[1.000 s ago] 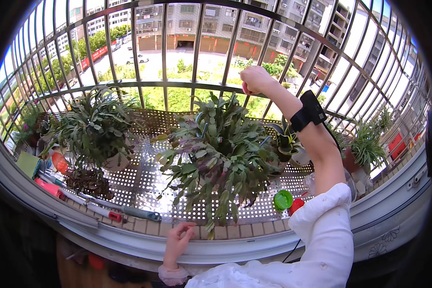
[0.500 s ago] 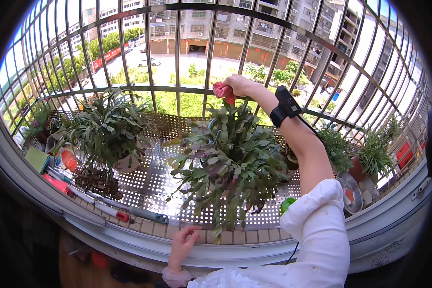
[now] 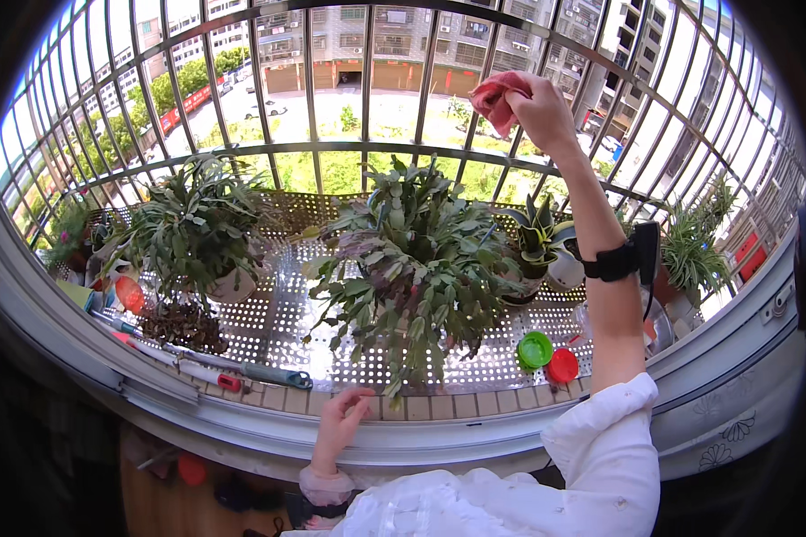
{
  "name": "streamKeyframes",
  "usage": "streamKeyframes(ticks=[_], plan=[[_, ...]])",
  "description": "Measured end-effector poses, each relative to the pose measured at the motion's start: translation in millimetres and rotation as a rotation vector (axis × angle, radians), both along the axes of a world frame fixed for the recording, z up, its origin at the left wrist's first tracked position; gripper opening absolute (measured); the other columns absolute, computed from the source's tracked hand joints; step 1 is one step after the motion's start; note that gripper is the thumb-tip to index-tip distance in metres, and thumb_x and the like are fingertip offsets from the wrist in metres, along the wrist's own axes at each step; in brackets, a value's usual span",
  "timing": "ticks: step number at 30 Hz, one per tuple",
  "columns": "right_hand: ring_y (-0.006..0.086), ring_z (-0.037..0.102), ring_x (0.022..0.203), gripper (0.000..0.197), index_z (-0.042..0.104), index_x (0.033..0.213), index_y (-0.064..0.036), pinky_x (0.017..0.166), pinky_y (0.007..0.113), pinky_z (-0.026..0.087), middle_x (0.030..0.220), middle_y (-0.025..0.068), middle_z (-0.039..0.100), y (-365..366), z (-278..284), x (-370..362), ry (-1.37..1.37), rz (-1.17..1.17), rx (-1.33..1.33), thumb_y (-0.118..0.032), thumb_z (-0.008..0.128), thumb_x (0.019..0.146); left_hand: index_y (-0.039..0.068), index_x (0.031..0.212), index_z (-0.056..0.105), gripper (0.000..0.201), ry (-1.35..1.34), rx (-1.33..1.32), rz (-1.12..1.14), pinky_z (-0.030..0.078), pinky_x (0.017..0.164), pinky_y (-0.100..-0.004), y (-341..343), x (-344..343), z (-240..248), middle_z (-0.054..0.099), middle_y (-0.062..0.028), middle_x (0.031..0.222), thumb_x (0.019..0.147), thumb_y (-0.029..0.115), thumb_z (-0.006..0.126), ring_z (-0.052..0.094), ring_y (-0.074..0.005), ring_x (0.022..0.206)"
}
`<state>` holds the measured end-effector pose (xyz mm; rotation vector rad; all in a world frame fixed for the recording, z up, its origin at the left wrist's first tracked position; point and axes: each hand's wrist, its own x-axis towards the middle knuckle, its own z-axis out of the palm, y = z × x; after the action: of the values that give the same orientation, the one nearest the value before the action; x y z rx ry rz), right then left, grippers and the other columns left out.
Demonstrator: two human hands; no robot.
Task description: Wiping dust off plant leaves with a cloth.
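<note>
My right hand is raised before the metal window bars, its fingers closed on a crumpled pinkish-red cloth. Whether the cloth touches a bar cannot be told. A black band with a small device circles that forearm. Low down, my left hand hovers by the tiled sill edge, fingers loosely apart and holding nothing. Just beyond it, the trailing stems of a big leafy potted plant hang down; its pot is mostly hidden by foliage.
Another leafy plant stands left on the perforated metal tray. Green and red round plastic pieces lie right of centre, near a striped-leaf plant. A long-handled tool lies along the sill. A spider plant stands far right.
My right hand has moved up and to the right with the cloth, away from above the big plant. The green and red pieces now show fully. My left hand stays near the sill.
</note>
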<state>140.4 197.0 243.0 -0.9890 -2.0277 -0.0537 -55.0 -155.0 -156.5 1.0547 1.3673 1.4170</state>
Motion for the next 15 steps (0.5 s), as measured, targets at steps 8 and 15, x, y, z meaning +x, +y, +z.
streamKeyframes(ticks=[8,15], plan=[[0.0127,0.064,0.077,0.028,0.071,0.103,-0.0001,0.073,0.027,0.049,0.083,0.0070,0.071,-62,-138,76,0.546,0.197,-0.370,-0.009,0.050,0.087,0.002,0.112,0.066,0.019,-0.012,-0.076,-0.057,0.034,0.051,-0.0208,3,0,6,0.054,0.0052,0.064,0.095,0.009,0.061,0.046,-0.0022,0.057],[0.0031,0.056,0.063,0.025,0.065,0.110,-0.0047,0.041,0.018,0.035,0.089,0.0009,0.067,-133,-255,98,0.924,0.167,-0.561,-0.020,0.067,0.090,0.004,0.123,0.060,0.035,-0.044,0.037,0.097,0.036,0.055,-0.0201,-5,6,15,0.051,0.0048,0.066,0.088,0.001,0.066,0.045,-0.0014,0.060]])
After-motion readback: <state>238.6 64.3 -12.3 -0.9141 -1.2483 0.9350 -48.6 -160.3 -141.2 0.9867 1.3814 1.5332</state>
